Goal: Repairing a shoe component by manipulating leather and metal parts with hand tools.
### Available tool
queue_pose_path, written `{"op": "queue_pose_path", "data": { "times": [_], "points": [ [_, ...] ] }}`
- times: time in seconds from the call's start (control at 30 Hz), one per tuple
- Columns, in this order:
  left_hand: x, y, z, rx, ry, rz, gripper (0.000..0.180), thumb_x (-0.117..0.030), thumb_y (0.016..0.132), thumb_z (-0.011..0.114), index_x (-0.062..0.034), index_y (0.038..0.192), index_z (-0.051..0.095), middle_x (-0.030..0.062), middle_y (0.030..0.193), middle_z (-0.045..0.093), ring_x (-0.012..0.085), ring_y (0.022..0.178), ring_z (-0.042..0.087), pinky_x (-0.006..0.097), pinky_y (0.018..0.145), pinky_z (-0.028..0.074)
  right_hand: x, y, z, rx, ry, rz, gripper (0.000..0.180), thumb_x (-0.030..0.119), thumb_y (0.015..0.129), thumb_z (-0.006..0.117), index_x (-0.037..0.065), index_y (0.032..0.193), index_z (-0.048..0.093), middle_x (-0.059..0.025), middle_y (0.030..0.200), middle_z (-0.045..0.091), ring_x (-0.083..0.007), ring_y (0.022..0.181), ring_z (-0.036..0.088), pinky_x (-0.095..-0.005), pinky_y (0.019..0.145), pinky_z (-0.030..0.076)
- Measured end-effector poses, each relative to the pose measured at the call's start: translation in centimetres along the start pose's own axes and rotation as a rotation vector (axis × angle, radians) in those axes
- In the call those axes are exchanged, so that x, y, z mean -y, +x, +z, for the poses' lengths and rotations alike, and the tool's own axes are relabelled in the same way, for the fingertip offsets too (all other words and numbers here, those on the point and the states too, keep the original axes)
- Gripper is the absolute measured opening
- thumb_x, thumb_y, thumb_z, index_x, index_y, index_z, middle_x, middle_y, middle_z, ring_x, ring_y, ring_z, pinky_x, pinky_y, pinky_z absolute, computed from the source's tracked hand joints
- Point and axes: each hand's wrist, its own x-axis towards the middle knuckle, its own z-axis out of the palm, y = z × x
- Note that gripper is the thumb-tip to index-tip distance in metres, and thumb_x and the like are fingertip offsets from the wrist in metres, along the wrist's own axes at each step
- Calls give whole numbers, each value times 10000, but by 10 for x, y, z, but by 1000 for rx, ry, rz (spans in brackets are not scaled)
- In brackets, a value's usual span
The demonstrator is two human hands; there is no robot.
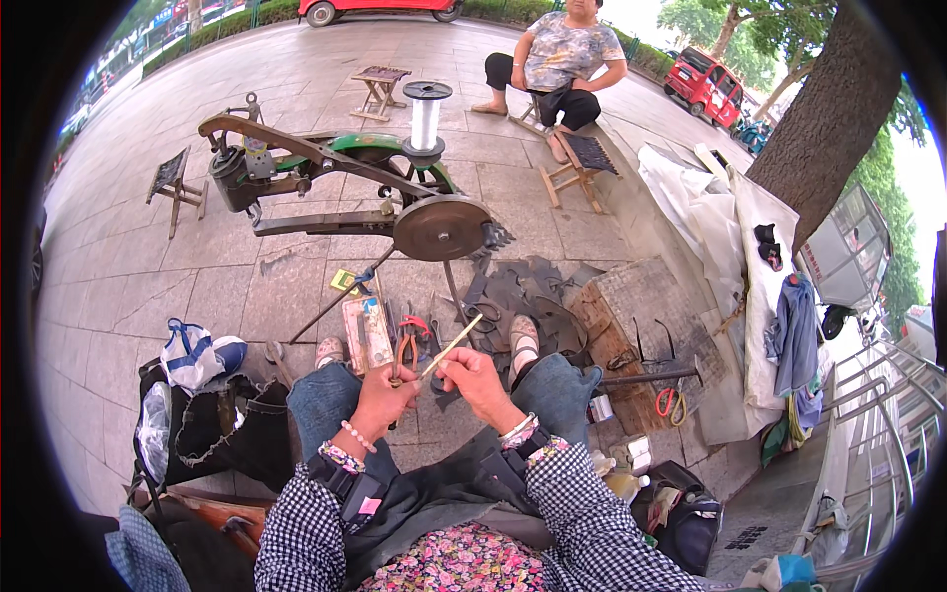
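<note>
where the paved ground spreads out at twelve o'clock from the person's knees, a hand-cranked green and black stitching machine (335,183) stands on its post, a big dark flywheel (441,227) facing the knees and a spool of white thread (426,116) upright on top. at about eleven and one o'clock beyond it stand small wooden folding stools (380,89), and a seated person (557,64) rests on another stool at twelve to one o'clock. between the machine's foot and the knees lies a scatter of tools on the paving: red-handled pliers (409,340), a flat rectangular block (367,333), scissors and scraps of dark leather (523,291), so the ground just ahead of the hands is crowded. a wooden tool box (631,326) sits at two o'clock, white sheeting (710,222) and hanging clothes further right, and an open dark bag (212,429) with a blue and white pouch at nine o'clock.

the thin pale stick (452,345) is held over the lap, slanting from the left hand up toward one o'clock, its far end clear of both hands. the left hand (383,395) is closed, fingers pinched around the stick's lower end. the right hand (472,377) is just beside it at three o'clock, fingers curled together on a small dark piece (442,393) between the two hands; whether it also touches the stick cannot be told.
</note>
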Motion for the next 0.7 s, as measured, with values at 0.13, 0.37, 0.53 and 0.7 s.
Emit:
{"op": "queue_pose_path", "data": {
  "times": [0.13,0.37,0.53,0.7],
  "points": [
    [9,4,-7,-11,71,80,71,7,695,603,16,714,535,33,628,531,107,481,527,215,430,419,-5,3,3,-18,-75,36,84,79,759,513,13,792,554,-3,656,537,-51,504,456,-184,452,355],
    [12,4,-8,-18,122,116,69,10,689,604,15,706,537,31,620,531,98,484,520,212,430,412,-1,-1,2,-8,-69,52,58,75,737,497,25,736,527,10,614,493,-55,494,436,-193,450,359],
    [12,2,-11,-36,212,99,81,8,672,613,2,683,533,24,597,529,86,478,502,212,429,399,-10,1,4,-26,-59,92,58,78,738,494,31,743,529,20,605,475,-50,497,426,-196,451,362],
    [4,0,-7,14,191,161,69,-12,685,602,4,709,539,16,611,525,81,497,496,212,454,403,-2,-2,2,-72,-89,32,71,91,740,508,27,744,537,28,599,481,-43,492,415,-195,439,348]
  ]
}}
